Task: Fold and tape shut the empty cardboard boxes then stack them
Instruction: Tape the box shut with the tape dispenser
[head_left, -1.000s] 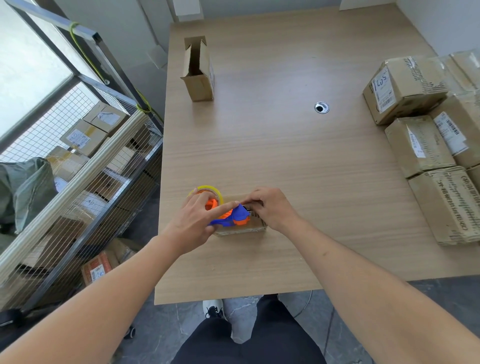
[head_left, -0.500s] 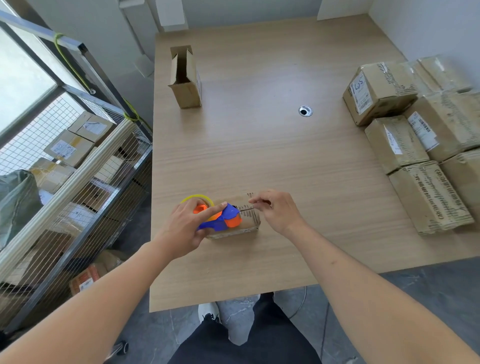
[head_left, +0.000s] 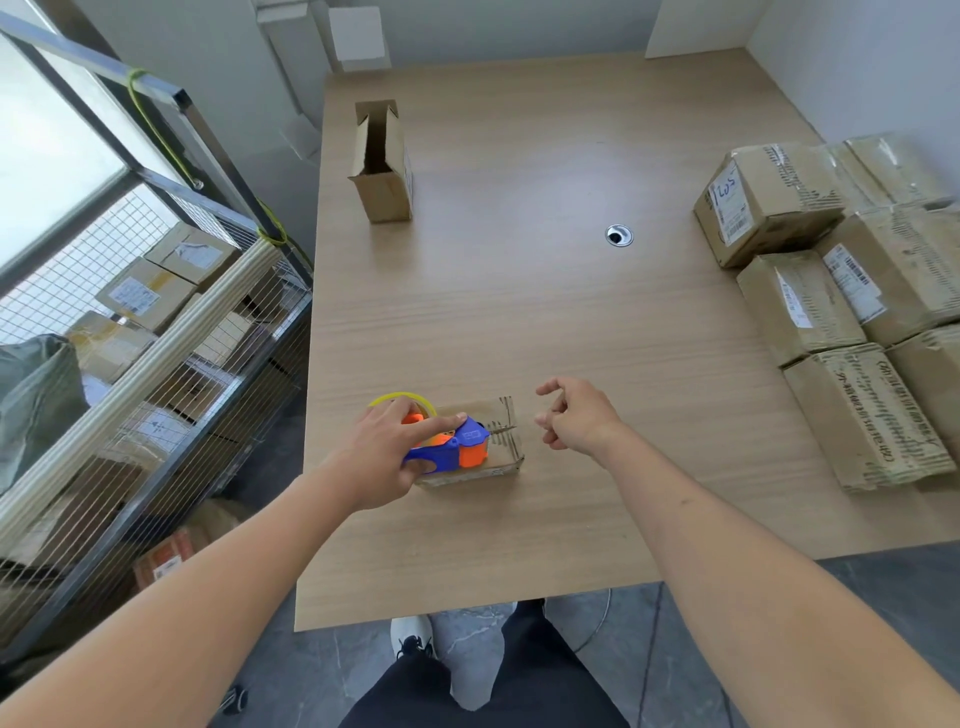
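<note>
Cart (head_left: 156, 332) of wire mesh at far left, several labelled cartons inside (count unclear through the mesh). Left hand (head_left: 384, 457) grips the blue-orange tape dispenser (head_left: 452, 447), fingers curled round its handle, index finger laid along the top; the dispenser sits on the small box (head_left: 483, 452) near the front edge of the desk (head_left: 519, 312). The small box looks closed, clear tape over its top, the serrated blade end pointing right. Right hand (head_left: 576, 415) hovers just right of the box, touching nothing, fingers loosely curled and released.

Step in hand, as I read it: taping the small box shut, likely at the end of a strip (whether the tape is cut yet, cannot tell). Next move probably calls for freeing the dispenser, pressing the strip flat, then carrying the box right to the pile.

Counts, left to right: one dispenser, one small box under it, one open box (head_left: 384, 166) standing upright at the far left of the desk, flaps up, not yet folded. One cable grommet (head_left: 619, 235) mid-desk. Sealed boxes (head_left: 800, 306) grouped at the right edge: about six visible, some cut off by the frame.
</note>
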